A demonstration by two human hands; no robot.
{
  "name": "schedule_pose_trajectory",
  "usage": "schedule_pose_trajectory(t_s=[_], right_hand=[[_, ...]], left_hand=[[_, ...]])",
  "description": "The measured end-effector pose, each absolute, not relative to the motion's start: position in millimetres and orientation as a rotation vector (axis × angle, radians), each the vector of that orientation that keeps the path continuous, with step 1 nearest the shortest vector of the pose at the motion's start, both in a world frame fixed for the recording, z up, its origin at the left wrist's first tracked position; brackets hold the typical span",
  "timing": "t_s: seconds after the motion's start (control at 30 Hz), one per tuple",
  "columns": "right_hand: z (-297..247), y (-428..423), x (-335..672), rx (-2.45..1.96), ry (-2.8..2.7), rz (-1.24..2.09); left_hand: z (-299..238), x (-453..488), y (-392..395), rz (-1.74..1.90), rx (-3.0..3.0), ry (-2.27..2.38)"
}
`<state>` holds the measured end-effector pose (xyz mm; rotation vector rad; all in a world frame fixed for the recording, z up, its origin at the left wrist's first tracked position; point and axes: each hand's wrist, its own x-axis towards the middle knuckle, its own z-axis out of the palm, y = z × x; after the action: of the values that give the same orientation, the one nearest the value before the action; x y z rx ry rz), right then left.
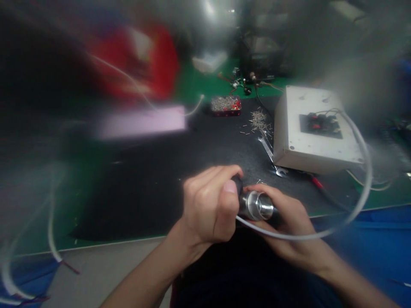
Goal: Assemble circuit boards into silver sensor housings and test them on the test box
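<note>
My left hand (208, 207) is closed in front of me, wrapped round a black part (238, 186) that is mostly hidden by the fingers. A white cable (289, 235) comes out by that hand and loops right, up to a white box (308, 149). My right hand (292, 218) is closed round a shiny metal cylindrical fitting (261, 206), its open, ridged end facing me. The black part and the fitting are close together; whether they are joined I cannot tell.
On the dark mat (154, 188) lie an open-end wrench (272, 158), a pile of small metal pins (258, 119) and a tin of pins (226, 105). A black socket block (321, 124) tops the box. A blurred red container (141, 64) stands at back left. White cables (51, 222) hang at left.
</note>
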<state>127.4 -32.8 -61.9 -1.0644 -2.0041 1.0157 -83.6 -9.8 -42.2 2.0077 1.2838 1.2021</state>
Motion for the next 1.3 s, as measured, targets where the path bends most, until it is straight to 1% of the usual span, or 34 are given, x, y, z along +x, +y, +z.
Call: schedule_pose_trajectory(t_s=[0.1,0.2,0.43,0.63,0.77,0.9,0.97,1.07,1.17,1.3], right_hand=[[-61.6,-33.4,126.4,-1.07,-1.988,1.047],[-61.6,-33.3,125.6,-1.076,-1.989,1.009],[-63.9,-30.3,120.7,-1.092,-2.009,0.96],[-63.5,-32.0,119.9,-1.076,-2.031,0.952],[-60.6,-33.3,120.0,-1.065,-2.025,0.942],[-55.1,-30.0,123.8,-1.082,-2.028,1.09],[-52.9,-28.0,126.1,-1.094,-2.025,1.108],[-52.0,-27.7,125.6,-1.064,-2.023,1.088],[-53.2,-31.3,119.8,-1.059,-2.015,1.05],[-53.6,-35.3,112.5,-1.068,-2.015,0.986]], left_hand=[[-41.1,-82.9,-8.9,1.166,2.001,1.329],[-39.9,-81.7,-8.5,1.133,2.034,1.337],[-44.8,-81.0,-11.1,1.097,1.817,1.513],[-46.8,-81.5,-11.8,1.064,1.75,1.537],[-49.4,-81.1,-14.8,1.132,1.69,1.474],[-55.8,-83.0,-18.5,1.251,1.618,1.33],[-57.6,-83.4,-19.0,1.29,1.6,1.275],[-57.7,-82.1,-17.7,1.31,1.568,1.25],[-56.4,-79.5,-15.8,1.285,1.537,1.319],[-54.1,-77.5,-15.6,1.247,1.378,1.365]])
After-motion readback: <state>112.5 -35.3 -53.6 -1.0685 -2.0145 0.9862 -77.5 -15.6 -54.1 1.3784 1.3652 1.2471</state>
